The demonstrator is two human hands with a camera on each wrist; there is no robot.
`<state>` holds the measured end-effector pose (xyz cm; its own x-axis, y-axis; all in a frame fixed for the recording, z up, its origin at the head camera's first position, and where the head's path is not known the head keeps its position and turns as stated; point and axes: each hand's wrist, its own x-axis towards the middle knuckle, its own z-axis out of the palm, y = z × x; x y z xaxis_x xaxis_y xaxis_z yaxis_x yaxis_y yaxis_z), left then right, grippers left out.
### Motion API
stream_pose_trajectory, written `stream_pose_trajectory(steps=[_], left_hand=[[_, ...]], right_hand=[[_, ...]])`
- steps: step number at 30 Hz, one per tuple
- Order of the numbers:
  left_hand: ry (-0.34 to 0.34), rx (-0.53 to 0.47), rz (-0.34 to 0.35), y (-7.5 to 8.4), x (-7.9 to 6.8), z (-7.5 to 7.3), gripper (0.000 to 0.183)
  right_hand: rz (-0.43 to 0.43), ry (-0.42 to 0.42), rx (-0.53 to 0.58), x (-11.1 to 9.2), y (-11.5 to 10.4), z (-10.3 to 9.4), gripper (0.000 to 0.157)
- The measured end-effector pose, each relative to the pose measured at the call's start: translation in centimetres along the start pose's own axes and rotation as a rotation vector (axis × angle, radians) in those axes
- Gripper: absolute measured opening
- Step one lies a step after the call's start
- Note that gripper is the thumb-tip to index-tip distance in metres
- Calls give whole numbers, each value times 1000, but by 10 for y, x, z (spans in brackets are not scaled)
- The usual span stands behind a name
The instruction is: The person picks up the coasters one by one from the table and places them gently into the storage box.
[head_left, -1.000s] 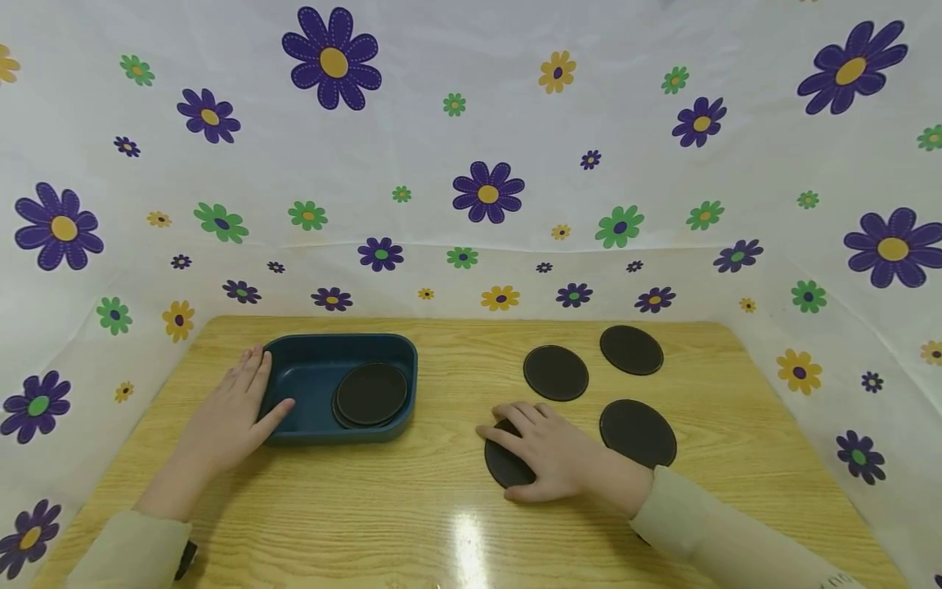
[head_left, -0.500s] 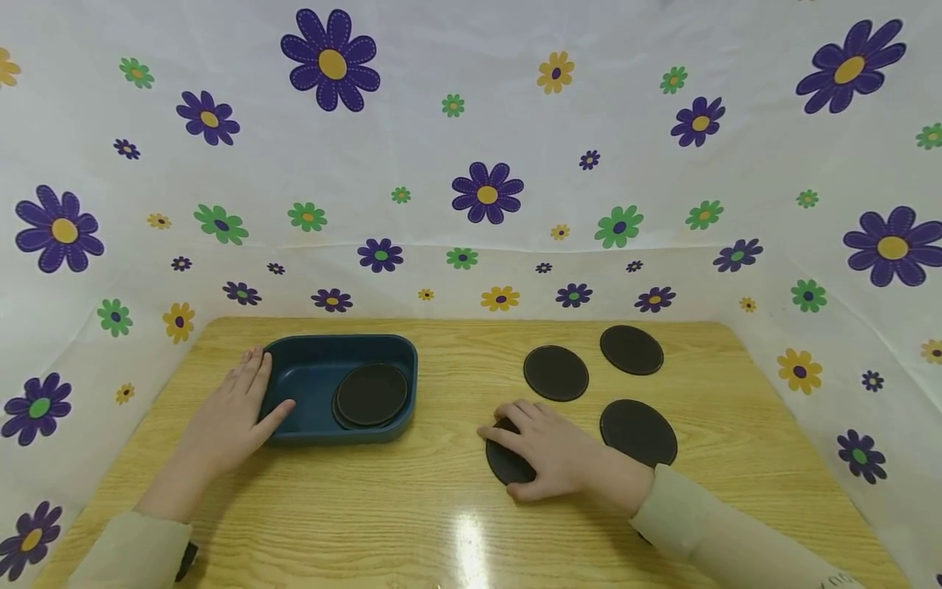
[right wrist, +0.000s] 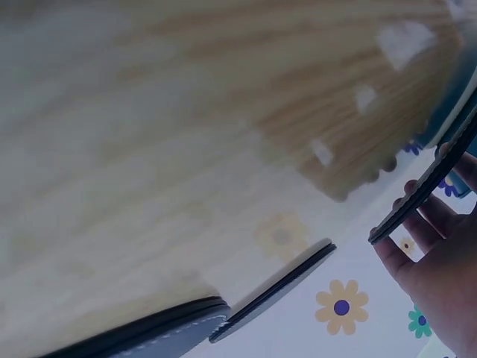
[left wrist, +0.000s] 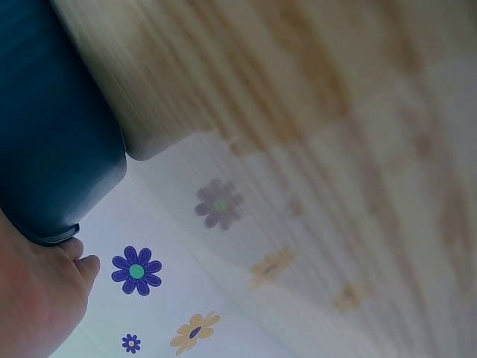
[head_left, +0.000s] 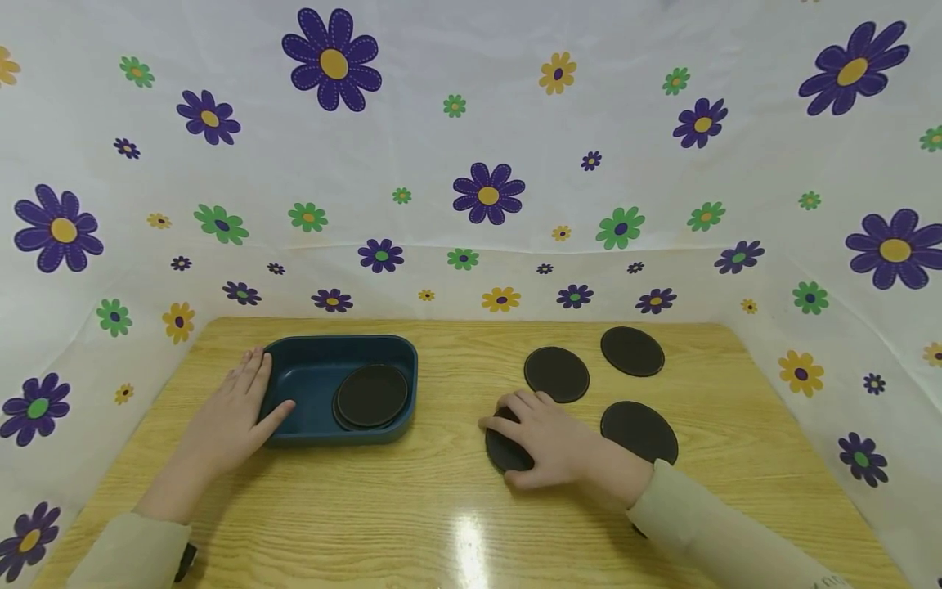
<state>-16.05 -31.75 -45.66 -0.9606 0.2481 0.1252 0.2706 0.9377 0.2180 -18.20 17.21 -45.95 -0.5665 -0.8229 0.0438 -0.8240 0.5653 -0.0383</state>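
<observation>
A dark blue rectangular tray (head_left: pixel 334 438) sits on the table's left half. Inside, at its right end, lies a small stack of round black coasters (head_left: pixel 372 396). My left hand (head_left: pixel 224 413) rests against the tray's left wall, fingers straight and thumb reaching over the near corner. Right of the middle, my right hand (head_left: pixel 548 442) grips a black coaster (head_left: pixel 506 446) by its edges, thumb on the near side and fingers on the far side. In the right wrist view this coaster (right wrist: pixel 425 186), with pale stitching along its rim, is held clear of the table.
Three more black coasters lie flat at the right: one behind the hand (head_left: pixel 556 374), a far coaster (head_left: pixel 632 351) and a coaster (head_left: pixel 639 429) beside the right wrist. Flower-printed white cloth (head_left: pixel 486 278) walls the wooden table (head_left: pixel 383 507) at the back and sides.
The right hand has shifted slightly upward in view, and the coaster in its fingers has tilted and risen a little. The left hand and the tray stay put.
</observation>
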Motion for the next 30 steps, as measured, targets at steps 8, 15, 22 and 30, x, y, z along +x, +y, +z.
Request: stream_pose_trajectory(steps=[8,15,22,30], left_hand=[[-11,-4,-8,1,1,-1,91],[-13,3,-7,-1,2,0,91],[1,5,2,-2,0,2,91],[9,6,11,-2,-1,3,90]], right_hand=[[1,26,-25,13,1,-9,72],[2,37,-40,29,3,-15,72],[-6,29,-53,46,0,-26,74],[-13,26,-91,68,-4,-43,74]])
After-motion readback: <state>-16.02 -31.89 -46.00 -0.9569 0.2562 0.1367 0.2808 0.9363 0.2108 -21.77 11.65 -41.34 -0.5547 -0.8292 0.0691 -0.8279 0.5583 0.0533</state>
